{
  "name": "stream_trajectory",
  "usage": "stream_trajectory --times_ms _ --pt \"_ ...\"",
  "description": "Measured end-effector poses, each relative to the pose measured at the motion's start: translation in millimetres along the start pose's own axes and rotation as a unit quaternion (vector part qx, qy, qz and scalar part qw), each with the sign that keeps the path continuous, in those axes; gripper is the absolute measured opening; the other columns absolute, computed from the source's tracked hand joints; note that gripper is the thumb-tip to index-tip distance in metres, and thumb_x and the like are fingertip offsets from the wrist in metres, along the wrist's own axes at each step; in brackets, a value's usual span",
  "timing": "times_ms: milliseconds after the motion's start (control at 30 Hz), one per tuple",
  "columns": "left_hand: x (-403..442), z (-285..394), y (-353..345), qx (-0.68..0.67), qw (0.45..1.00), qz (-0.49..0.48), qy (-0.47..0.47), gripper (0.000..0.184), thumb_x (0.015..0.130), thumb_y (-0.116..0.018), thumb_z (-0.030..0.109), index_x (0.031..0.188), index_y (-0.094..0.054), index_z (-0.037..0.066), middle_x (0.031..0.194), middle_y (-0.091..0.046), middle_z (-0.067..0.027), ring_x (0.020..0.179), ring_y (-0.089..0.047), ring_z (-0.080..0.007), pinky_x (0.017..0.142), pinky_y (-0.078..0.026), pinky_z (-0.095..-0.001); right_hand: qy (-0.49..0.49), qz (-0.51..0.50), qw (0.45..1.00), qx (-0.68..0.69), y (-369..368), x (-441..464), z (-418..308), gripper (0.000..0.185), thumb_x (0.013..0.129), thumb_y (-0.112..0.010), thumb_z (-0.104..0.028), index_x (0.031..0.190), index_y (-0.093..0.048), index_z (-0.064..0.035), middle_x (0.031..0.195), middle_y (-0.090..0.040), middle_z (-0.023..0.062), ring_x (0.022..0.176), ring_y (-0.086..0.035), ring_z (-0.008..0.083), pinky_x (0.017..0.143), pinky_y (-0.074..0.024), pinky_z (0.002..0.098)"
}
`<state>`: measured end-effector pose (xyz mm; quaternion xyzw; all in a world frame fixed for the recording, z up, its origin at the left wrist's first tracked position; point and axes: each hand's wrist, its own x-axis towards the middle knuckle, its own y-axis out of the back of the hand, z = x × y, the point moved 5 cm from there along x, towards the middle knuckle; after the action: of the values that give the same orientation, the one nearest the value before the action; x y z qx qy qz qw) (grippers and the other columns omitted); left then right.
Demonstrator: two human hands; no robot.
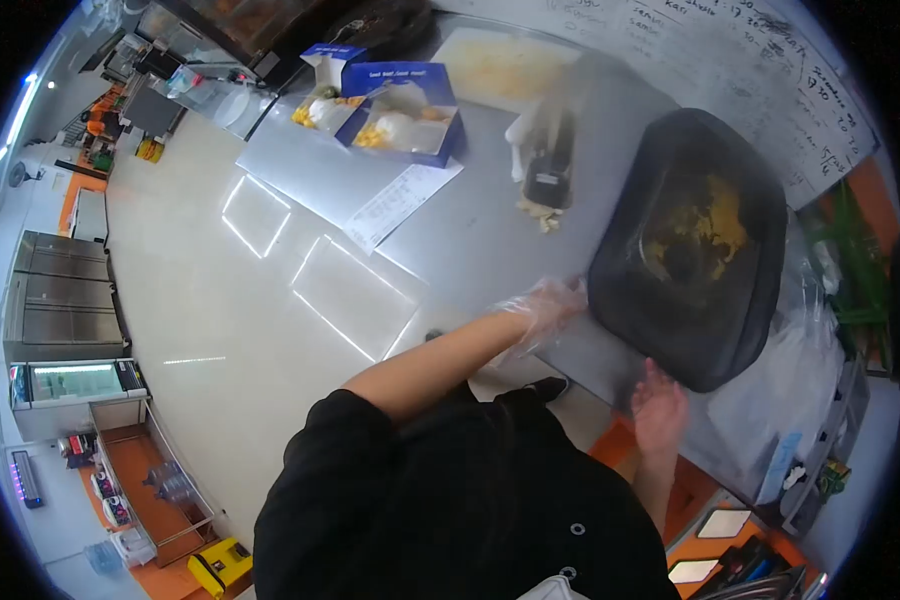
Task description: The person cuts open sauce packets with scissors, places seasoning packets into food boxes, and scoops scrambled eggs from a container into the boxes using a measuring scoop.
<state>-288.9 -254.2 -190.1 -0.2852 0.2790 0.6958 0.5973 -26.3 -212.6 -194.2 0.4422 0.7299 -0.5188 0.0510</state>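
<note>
A large black tray (635, 260) with yellow food scraps or batter (715, 235) in it fills the right side of the steel table. My left hand (553, 305), in a clear plastic glove, is at the tray's left edge with its fingers bent against the rim, slightly blurred. Just below the tray's near edge is my right hand (660, 408), fingers stretched toward the rim; whether they touch it I cannot tell. Beyond my hands, a dark-handled tool (550, 170) lies beside some pale crumbs (542, 214).
Two blue food boxes (395, 75) with white and yellow food stand at the table's far left, by a printed paper slip (402, 207). A pale cutting board (500, 65) lies at the back. Clear plastic bags (780, 380) are right of the tray, below a whiteboard (730, 70) with handwriting.
</note>
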Motion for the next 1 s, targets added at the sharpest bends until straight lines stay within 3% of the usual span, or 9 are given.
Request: stream_trajectory --times_ms 133,233,300,433,500,600,667,733,1000 --pt "-34 -47 44 -0.140 0.985 0.044 -0.087 0.046 0.085 -0.054 0.032 0.125 -0.046 0.010 0.125 -0.048 -0.0046 0.111 -0.047 -0.0223 0.087 -0.039 -0.0378 0.103 0.094 0.954 -0.266 -59 -22 28 0.037 0.090 -0.039 -0.027 0.120 -0.044 -0.0067 0.115 -0.048 0.0071 0.083 -0.051 0.0156 0.076 -0.0438 0.0304" --pt "-75 -78 81 -0.371 0.905 0.096 -0.183 0.055 0.088 -0.050 0.035 0.135 -0.033 0.010 0.135 -0.038 -0.0061 0.122 -0.039 -0.0236 0.096 -0.032 -0.0412 0.092 -0.126 0.891 -0.426 -133 -12 117 0.047 0.075 -0.066 -0.023 0.112 -0.044 -0.0063 0.105 -0.044 0.0051 0.083 -0.048 0.0137 0.078 -0.0425 0.0312" --pt "-110 -84 111 -0.427 0.862 0.145 -0.232 0.060 0.089 -0.048 0.036 0.139 -0.026 0.010 0.139 -0.032 -0.0079 0.126 -0.034 -0.0244 0.101 -0.026 -0.0433 0.203 -0.256 0.700 -0.635 -215 -7 184 0.048 0.069 -0.072 -0.022 0.104 -0.045 -0.0036 0.097 -0.050 0.0132 0.086 -0.053 0.0254 0.077 -0.0442 0.0382" --pt "-161 -135 205 -0.436 0.816 0.073 -0.373 0.057 0.093 -0.042 0.032 0.139 -0.022 0.006 0.136 -0.032 -0.0140 0.128 -0.030 -0.0270 0.106 -0.024 -0.0445 0.206 -0.295 0.693 -0.625 -297 35 295 0.024 0.076 -0.064 -0.013 0.088 -0.046 -0.0035 0.075 -0.054 0.0136 0.068 -0.056 0.0308 0.064 -0.0454 0.0363" --pt "-200 -164 245 -0.397 0.829 0.117 -0.376 0.054 0.094 -0.042 0.029 0.139 -0.022 0.005 0.135 -0.033 -0.0143 0.129 -0.030 -0.0278 0.106 -0.025 -0.0427 0.319 -0.286 0.662 -0.615 -326 61 310 0.017 0.077 -0.061 -0.009 0.084 -0.046 -0.0029 0.071 -0.053 0.0135 0.064 -0.055 0.0293 0.058 -0.0443 0.0358" --pt "-242 -214 277 -0.375 0.839 0.250 -0.306 0.053 0.095 -0.039 0.029 0.139 -0.022 0.006 0.137 -0.033 -0.0153 0.129 -0.031 -0.0271 0.106 -0.025 -0.0424 0.284 -0.227 0.749 -0.554 -370 91 327 0.015 0.077 -0.061 -0.005 0.081 -0.047 -0.0036 0.070 -0.051 0.0098 0.061 -0.053 0.0225 0.055 -0.0430 0.0324" --pt "-251 -244 310 -0.479 0.765 0.289 -0.319 0.053 0.094 -0.041 0.028 0.138 -0.022 0.006 0.138 -0.031 -0.0153 0.130 -0.028 -0.0277 0.107 -0.024 -0.0428 0.278 -0.432 0.616 -0.597 -398 72 378 0.017 0.078 -0.062 -0.012 0.082 -0.047 -0.0036 0.077 -0.053 0.0109 0.071 -0.057 0.0243 0.061 -0.0446 0.0348" --pt "-259 -263 343 -0.514 0.721 0.334 -0.323 0.054 0.094 -0.042 0.027 0.139 -0.022 0.006 0.139 -0.028 -0.0155 0.131 -0.025 -0.0286 0.107 -0.024 -0.0429 0.218 -0.549 0.610 -0.528 -417 39 431 0.020 0.078 -0.063 -0.017 0.084 -0.049 -0.0042 0.079 -0.052 0.0115 0.078 -0.056 0.0269 0.066 -0.0453 0.0380" --pt "-211 -300 513 -0.484 0.764 0.275 -0.326 0.065 0.090 -0.050 0.030 0.141 -0.017 0.006 0.143 -0.023 -0.0180 0.129 -0.029 -0.0347 0.106 -0.026 -0.0471 0.199 -0.555 0.505 -0.631 -505 168 533 0.011 0.076 -0.059 -0.012 0.083 -0.052 -0.0051 0.079 -0.055 0.0124 0.077 -0.059 0.0263 0.069 -0.0470 0.0359"
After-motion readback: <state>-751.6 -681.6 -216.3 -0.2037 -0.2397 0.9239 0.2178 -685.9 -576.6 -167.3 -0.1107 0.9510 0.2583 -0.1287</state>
